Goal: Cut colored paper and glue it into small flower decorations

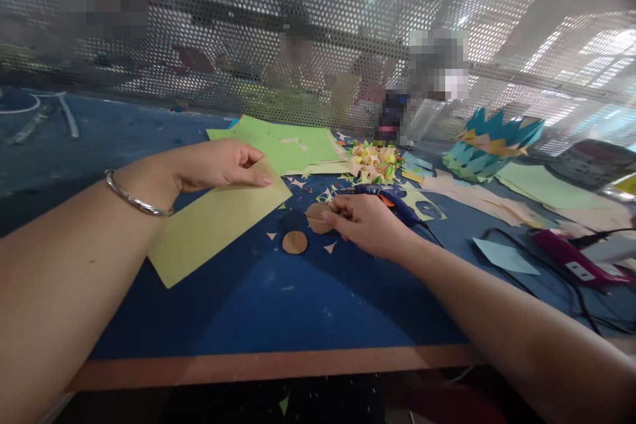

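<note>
Between the thumb and fingers of my left hand [231, 162] is the upper end of a yellow paper strip [213, 222], which slants down to the left over the blue table. My right hand [360, 218] pinches a round brown cardboard disc [318, 218] by its right side, just above the tabletop. A second brown disc [295, 242] lies flat on the table, below and left of the pinched one. Small paper scraps [330, 248] are scattered around both discs. Behind my right hand, a dark blue glue gun [402, 205] rests on the table with its cord trailing right.
Green paper sheets [293, 146] and a heap of paper clippings [377, 160] lie farther back. At the right stand a folded teal paper crown [491, 146] and a magenta power strip [579, 262] with black cords. A perforated metal screen [322, 33] borders the table's far side.
</note>
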Action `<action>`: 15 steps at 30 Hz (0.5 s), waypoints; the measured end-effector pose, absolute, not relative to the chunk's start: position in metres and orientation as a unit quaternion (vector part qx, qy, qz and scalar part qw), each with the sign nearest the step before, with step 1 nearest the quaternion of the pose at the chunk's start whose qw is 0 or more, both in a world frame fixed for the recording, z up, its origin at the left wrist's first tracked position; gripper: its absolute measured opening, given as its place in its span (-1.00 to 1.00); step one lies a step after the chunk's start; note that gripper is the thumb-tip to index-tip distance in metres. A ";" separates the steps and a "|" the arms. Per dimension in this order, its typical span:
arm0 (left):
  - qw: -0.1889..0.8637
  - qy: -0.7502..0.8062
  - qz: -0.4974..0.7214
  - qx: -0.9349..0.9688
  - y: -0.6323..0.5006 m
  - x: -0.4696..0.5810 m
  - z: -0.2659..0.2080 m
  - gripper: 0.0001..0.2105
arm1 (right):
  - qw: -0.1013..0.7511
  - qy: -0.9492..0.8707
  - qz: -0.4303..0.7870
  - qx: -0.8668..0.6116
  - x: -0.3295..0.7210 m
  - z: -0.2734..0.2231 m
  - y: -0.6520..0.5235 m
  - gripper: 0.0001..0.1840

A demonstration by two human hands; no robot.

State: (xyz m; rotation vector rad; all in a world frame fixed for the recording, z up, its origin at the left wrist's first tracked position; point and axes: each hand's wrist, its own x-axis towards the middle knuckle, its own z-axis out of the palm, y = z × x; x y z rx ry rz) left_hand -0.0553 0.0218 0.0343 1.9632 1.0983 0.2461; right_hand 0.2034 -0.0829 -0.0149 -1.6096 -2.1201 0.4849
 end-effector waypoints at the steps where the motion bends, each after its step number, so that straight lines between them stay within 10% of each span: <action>1: 0.415 0.433 0.098 0.794 0.019 -0.052 0.034 -0.85 | 0.219 -0.765 0.180 -0.578 0.203 -0.015 -0.083 -0.67; 15: 0.159 0.398 0.027 0.903 0.025 -0.054 0.027 -0.70 | 0.204 -0.775 0.152 -0.579 0.204 -0.014 -0.084 -0.59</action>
